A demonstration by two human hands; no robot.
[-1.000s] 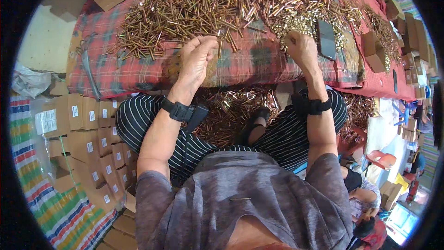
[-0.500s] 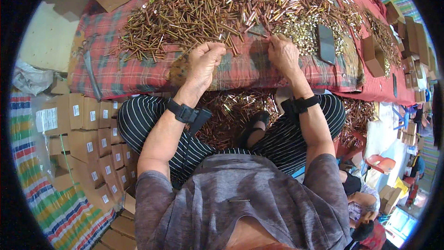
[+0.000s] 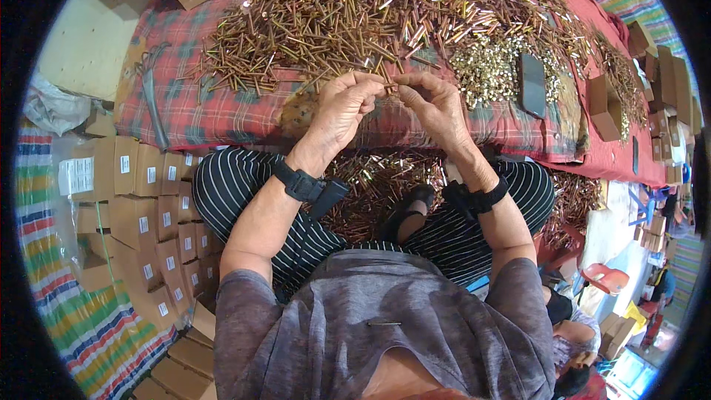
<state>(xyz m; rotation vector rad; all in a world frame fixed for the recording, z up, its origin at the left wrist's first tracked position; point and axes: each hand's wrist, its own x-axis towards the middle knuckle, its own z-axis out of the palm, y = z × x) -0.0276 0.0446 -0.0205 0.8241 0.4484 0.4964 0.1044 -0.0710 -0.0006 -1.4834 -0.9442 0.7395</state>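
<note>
My left hand [image 3: 343, 110] is closed in a pinch on a thin copper-coloured bolt [image 3: 390, 88], mostly hidden by the fingers. Fingertip to fingertip with it, my right hand [image 3: 435, 107] pinches at the same spot; whatever it grips is too small to make out. Both hands hover over the near edge of a red plaid cloth [image 3: 222, 122]. Just beyond them spreads a big heap of long brass-coloured bolts [image 3: 333, 22]. To the right of my right hand lies a pile of small shiny nut-like pieces [image 3: 481, 70].
A dark phone [image 3: 532, 85] rests on the small pieces. Metal tongs or a similar long tool [image 3: 152, 100] lie at the cloth's left. Labelled cartons [image 3: 141, 222] are stacked at left, and an open carton [image 3: 605, 107] stands at right. More bolts [image 3: 355, 211] lie between my legs. Another person [image 3: 576, 337] sits lower right.
My hands have come together: the right moved left, away from the small pieces, and the left moved slightly right, until their fingertips met. The view has shifted slightly.
</note>
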